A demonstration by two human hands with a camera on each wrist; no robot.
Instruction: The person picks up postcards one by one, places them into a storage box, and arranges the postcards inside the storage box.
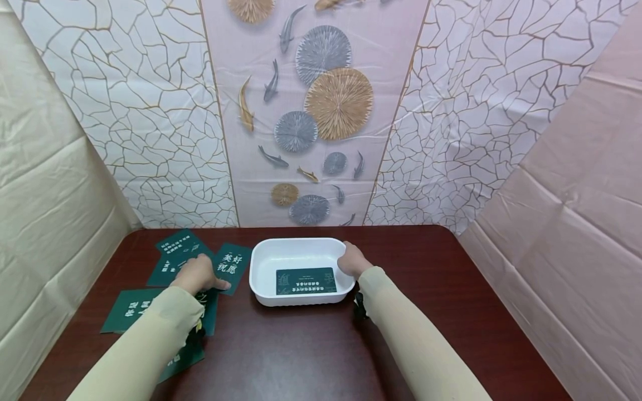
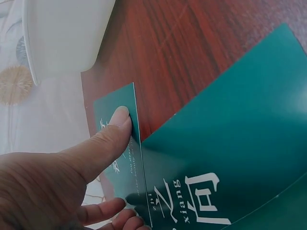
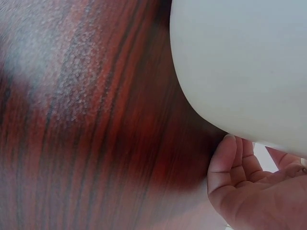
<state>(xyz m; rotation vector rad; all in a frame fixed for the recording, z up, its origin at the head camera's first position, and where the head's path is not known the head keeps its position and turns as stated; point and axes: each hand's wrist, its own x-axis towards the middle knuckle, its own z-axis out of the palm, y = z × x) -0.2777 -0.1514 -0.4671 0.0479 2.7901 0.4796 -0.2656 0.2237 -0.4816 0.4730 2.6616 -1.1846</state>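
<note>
My left hand (image 1: 197, 274) is over the green printed cards at the left of the table. Its thumb lies on a green card (image 2: 125, 158) with white characters, and the fingertips bend down near that card's far part; a gap separates thumb and fingers. Another green card (image 2: 240, 120) lies partly beneath this one. At the right end of a white plastic tray (image 1: 303, 301), my right hand (image 1: 354, 260) grips the wall, its fingers (image 3: 223, 160) bent against the outside. A dark green card (image 1: 306, 281) lies inside the tray.
More green cards overlap on the left: one at the back (image 1: 175, 240), one near the left edge (image 1: 120, 309) and one low (image 1: 188, 362) beneath my left forearm. The table (image 1: 281, 356) is dark red wood. Patterned cloth (image 1: 165, 139) hangs behind and beside it.
</note>
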